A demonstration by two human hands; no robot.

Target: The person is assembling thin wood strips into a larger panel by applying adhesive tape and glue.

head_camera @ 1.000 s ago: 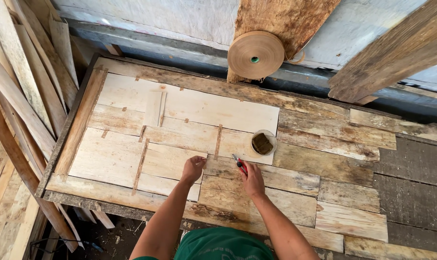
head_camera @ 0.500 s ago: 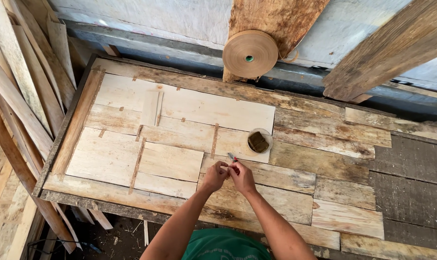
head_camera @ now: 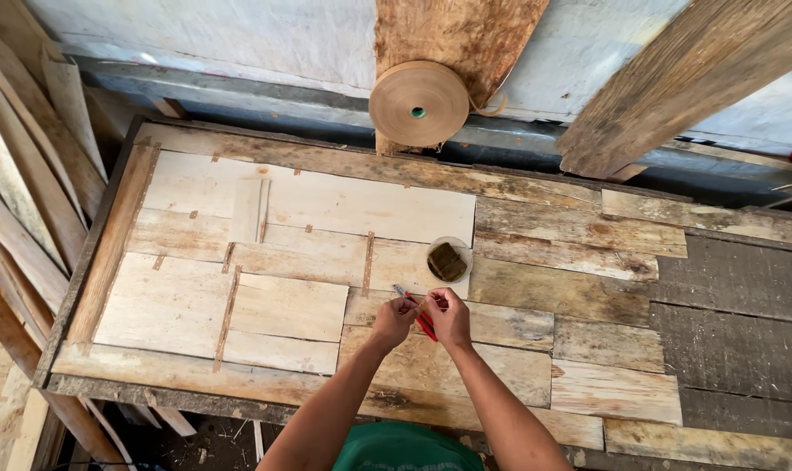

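My left hand (head_camera: pixel 392 321) and my right hand (head_camera: pixel 451 316) meet over the wooden workbench (head_camera: pixel 535 288), just right of the pale veneer sheets (head_camera: pixel 283 262). A red-handled cutter (head_camera: pixel 416 314) is held between them; its blade end points up and left. My right hand grips the red handle. My left hand's fingers pinch near the blade, and a thin pale strip seems to run between both hands. A small round cup (head_camera: pixel 448 261) with a dark sponge in it stands just above my hands.
A big roll of tan paper tape (head_camera: pixel 418 103) hangs on the wall post behind the bench. Loose planks lean at the left (head_camera: pixel 21 192). Dark boards cover the bench's right end (head_camera: pixel 727 323). A thick beam slants at the upper right (head_camera: pixel 693 78).
My left hand left the veneer and came across to meet my right hand. Both hands now work together at the cutter, slightly lower and to the right.
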